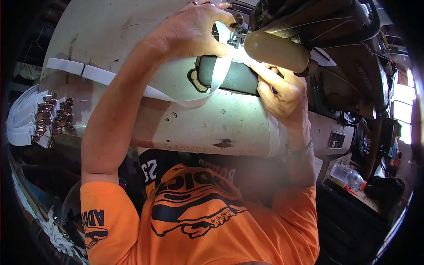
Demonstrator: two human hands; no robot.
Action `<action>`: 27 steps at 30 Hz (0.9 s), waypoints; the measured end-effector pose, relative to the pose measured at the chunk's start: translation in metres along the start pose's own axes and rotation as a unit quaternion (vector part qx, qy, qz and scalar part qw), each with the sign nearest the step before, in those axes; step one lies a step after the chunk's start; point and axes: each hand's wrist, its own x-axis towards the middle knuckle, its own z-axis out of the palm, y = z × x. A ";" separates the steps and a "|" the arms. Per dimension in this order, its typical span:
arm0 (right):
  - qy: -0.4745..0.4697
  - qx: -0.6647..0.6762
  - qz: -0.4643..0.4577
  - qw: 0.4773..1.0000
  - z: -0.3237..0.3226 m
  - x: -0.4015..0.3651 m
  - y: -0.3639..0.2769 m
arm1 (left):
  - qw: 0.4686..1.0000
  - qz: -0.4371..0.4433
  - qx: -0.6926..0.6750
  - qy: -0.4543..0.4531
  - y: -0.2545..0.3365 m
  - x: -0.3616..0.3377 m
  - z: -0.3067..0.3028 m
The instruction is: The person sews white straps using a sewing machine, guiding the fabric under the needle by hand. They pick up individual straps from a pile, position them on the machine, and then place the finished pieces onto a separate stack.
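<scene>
Scuffed table; hands at white strap beside sewing machine.

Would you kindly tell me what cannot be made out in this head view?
In the head view:
White strap: glare washes out the part near the right hand; the left forearm hides another stretch.
Left hand: partly cut off by the top edge.
Metal clips: overlap, preventing a count.
Bottles: too small to read any lettering.
</scene>
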 end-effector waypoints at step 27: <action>0.022 -0.013 0.018 1.000 0.003 -0.006 0.025 | 0.996 -0.053 0.077 0.011 0.019 -0.009 -0.006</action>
